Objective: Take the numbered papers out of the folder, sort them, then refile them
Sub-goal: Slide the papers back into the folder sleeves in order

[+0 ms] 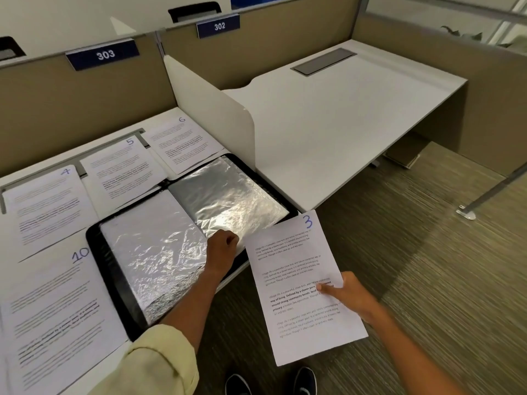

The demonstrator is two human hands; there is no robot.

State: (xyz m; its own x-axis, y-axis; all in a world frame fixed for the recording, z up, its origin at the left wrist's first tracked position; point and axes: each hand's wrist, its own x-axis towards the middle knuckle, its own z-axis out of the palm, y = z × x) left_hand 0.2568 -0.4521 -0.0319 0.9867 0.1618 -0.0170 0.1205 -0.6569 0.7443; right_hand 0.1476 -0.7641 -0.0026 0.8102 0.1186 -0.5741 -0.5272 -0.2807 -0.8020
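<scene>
Paper 3 point(302, 283) was held out past the desk point(342, 124) edge, over the floor and just right of the open folder point(188, 232), pinched at its right edge by the right hand point(349, 296), thumb on the printed face. The left hand point(224, 249) was curled on the sleeves near the folder's spine, seemingly pinching a sleeve point(228, 195) edge — whether film was actually gripped could not be told. Papers 4 point(47, 206), 5 point(125, 166), 6 point(182, 141) and 10 point(54, 315) were laid out on the desk around the folder. For a clean refiling, the sleeve mouth would best be held open and the sheet fed in squarely, without buckling. The sheet's long axis ran toward and away from the person, its numbered top pointing away, tipped slightly right — roughly in line with the sleeves.
</scene>
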